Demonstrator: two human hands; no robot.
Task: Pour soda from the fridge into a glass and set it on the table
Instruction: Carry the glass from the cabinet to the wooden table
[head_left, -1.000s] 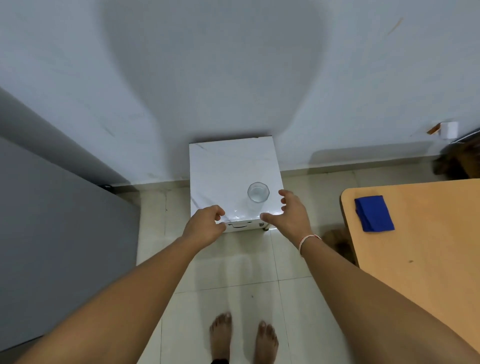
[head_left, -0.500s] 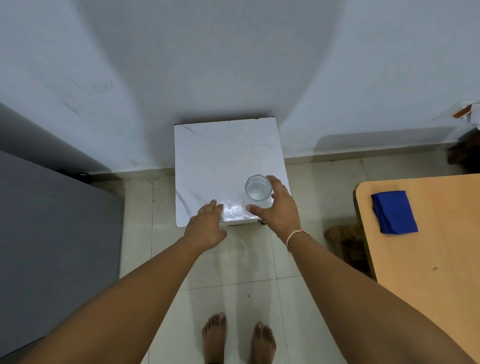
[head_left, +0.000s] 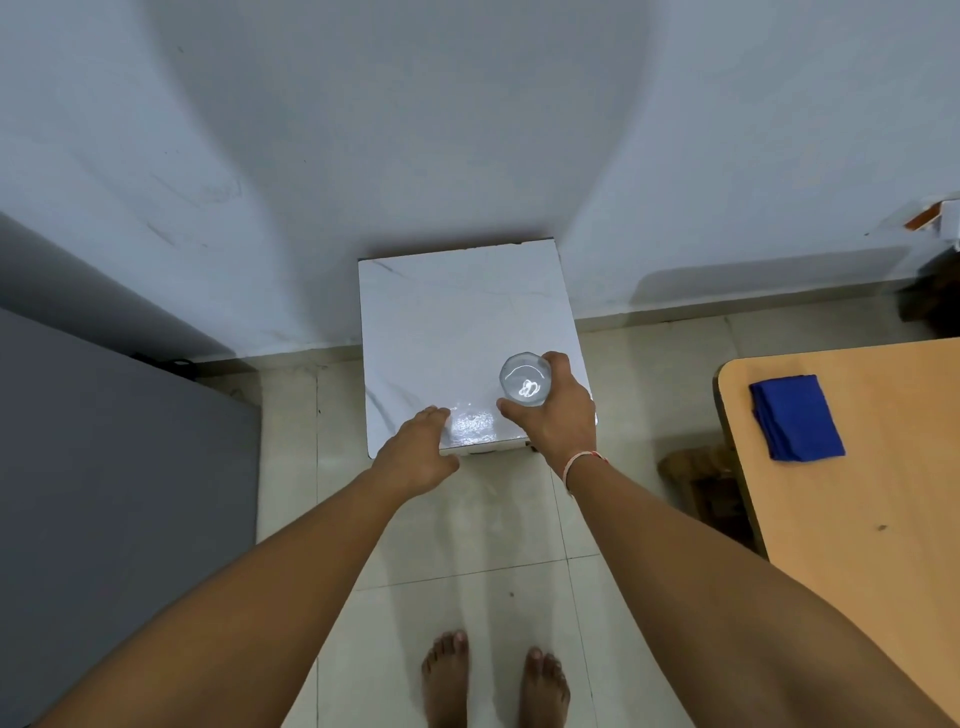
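A clear empty glass (head_left: 523, 383) stands near the front right corner of a small white cabinet top (head_left: 457, 322) against the wall. My right hand (head_left: 558, 421) wraps its thumb and fingers round the glass. My left hand (head_left: 415, 452) rests with straight fingers on the front edge of the white top, left of the glass. No soda bottle is in view.
A wooden table (head_left: 857, 493) stands at the right with a folded blue cloth (head_left: 795, 418) on it. A dark grey surface (head_left: 104, 493) fills the left. Tiled floor (head_left: 467, 545) lies between them, with my bare feet (head_left: 493, 680) on it.
My right hand moved forward from beside the glass and closed round it. My left hand slid onto the front edge of the white top. The view moved nearer.
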